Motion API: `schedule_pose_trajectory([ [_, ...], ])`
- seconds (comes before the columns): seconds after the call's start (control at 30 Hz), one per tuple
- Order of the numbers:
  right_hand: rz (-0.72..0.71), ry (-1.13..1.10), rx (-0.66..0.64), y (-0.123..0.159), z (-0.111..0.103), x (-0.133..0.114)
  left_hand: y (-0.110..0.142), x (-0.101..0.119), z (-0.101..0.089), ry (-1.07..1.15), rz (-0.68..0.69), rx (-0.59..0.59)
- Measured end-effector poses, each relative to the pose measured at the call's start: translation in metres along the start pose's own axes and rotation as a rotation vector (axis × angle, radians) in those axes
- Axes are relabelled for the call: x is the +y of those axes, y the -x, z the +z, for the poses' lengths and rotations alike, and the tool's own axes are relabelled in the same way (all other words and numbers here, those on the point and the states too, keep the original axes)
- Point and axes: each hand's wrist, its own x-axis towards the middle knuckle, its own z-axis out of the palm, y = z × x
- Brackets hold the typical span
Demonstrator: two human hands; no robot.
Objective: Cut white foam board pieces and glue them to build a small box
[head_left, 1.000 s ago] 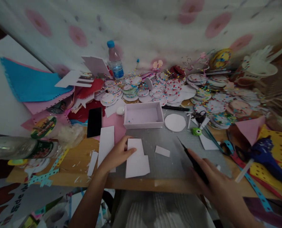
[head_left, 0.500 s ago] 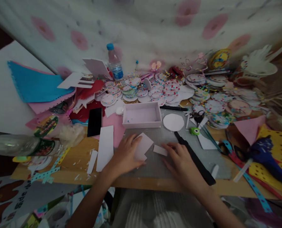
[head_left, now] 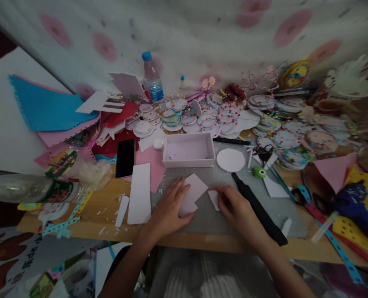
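Note:
My left hand (head_left: pixel 169 206) lies flat, fingers spread, on a white card piece (head_left: pixel 192 192) on the grey cutting mat (head_left: pixel 221 215). My right hand (head_left: pixel 237 207) rests on a small white card scrap (head_left: pixel 213 198), its fingers curled over the scrap's right part. A black craft knife (head_left: pixel 258 209) lies on the mat just right of my right hand, untouched. Behind both hands stands a shallow pink box (head_left: pixel 188 150), with a white card disc (head_left: pixel 230 159) to its right.
A tall white card strip (head_left: pixel 139 193) and a black phone (head_left: pixel 125 151) lie left of the mat. Several decorated round discs (head_left: pixel 221 118) and a water bottle (head_left: pixel 152 78) crowd the back. Scissors, a blue glue gun (head_left: pixel 353 203) and coloured sheets sit right; a plastic bottle (head_left: pixel 25 187) left.
My right hand put the black knife down on the mat and moved left onto the small scrap. My left hand turned the white card piece and slid it slightly away.

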Motion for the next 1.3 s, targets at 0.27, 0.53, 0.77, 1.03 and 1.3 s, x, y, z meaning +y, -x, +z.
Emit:
schedule_pose_trajectory([
  [0.27,0.155,-0.079,0.117,0.009,0.021,0.005,-0.004,0.0,0.003,-0.013,0.048,-0.033],
  [0.53,0.031,0.013,0.042,0.011,0.017,0.001,-0.006,-0.001,0.005,0.003,0.06,-0.045],
  [0.77,-0.22,0.158,0.037,0.014,0.016,0.014,-0.006,-0.003,0.009,0.003,0.071,-0.02],
  [1.03,-0.213,0.143,0.078,0.014,0.027,0.014,-0.007,-0.006,0.009,-0.01,0.089,-0.023],
  [1.3,-0.227,0.158,0.063,0.014,0.025,0.013,-0.006,-0.009,0.011,0.003,0.116,-0.016],
])
